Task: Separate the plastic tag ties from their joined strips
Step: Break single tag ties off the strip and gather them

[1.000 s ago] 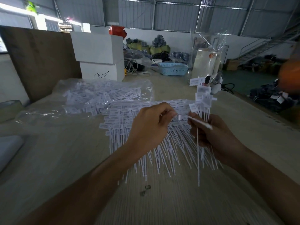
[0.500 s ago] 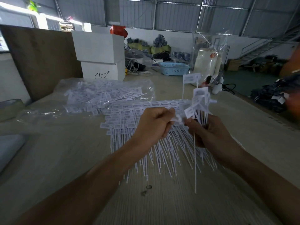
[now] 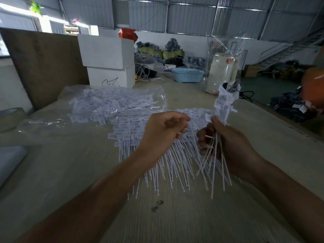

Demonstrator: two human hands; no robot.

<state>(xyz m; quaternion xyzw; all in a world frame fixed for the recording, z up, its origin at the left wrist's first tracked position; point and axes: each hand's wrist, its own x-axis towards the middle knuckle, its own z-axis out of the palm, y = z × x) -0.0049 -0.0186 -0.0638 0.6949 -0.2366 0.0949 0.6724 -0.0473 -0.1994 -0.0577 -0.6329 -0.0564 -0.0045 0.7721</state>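
A fan of joined white plastic tag ties (image 3: pixel 157 158) lies on the table in front of me, label heads to the far side, thin tails pointing at me. My left hand (image 3: pixel 161 132) hovers over the strip with fingers curled, pinching the top of one thin tie. My right hand (image 3: pixel 226 142) grips a bundle of separated ties (image 3: pixel 223 106) upright, label heads sticking up above the fingers and tails hanging below the palm. The two hands are a short gap apart.
A clear plastic bag holding more tag ties (image 3: pixel 112 104) lies behind the strip. Two stacked white boxes (image 3: pixel 108 62) and a brown board (image 3: pixel 45 67) stand at the back left. A blue basket (image 3: pixel 187 74) and a clear bag with a white container (image 3: pixel 222 71) stand further back.
My right hand has lifted its bundle slightly up and right, away from my left hand. The left hand stays over the strip, still pinching at a tie.
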